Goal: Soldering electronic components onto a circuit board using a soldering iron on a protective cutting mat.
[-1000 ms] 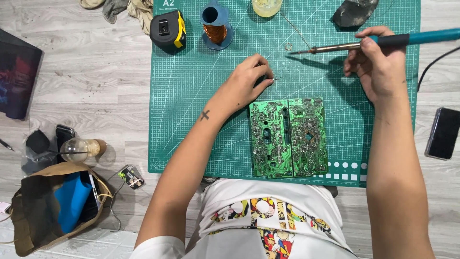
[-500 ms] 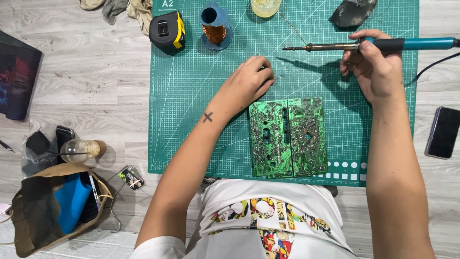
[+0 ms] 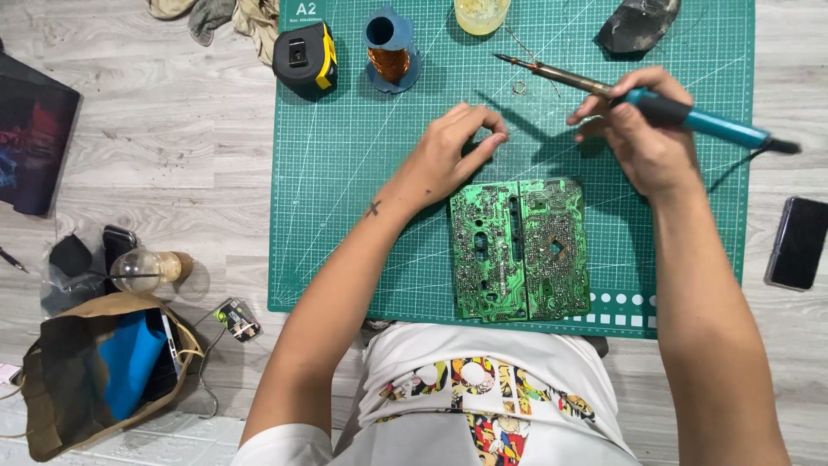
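Because your right hand (image 3: 642,142) wraps the iron (image 3: 638,93) by its blue grip, tip raised over the mat (image 3: 345,216), keep hold there; the metal shaft is probably hot, rigid and light. The boards (image 3: 519,250) lie flat before you, stiff but likely fragile. Your left hand (image 3: 453,155) hovers above them, thumb and forefinger pinched, on what I cannot tell.

White T-shirt with a bright cartoon print, bare forearms — small cross tattoo on left forearm (image 3: 373,208)
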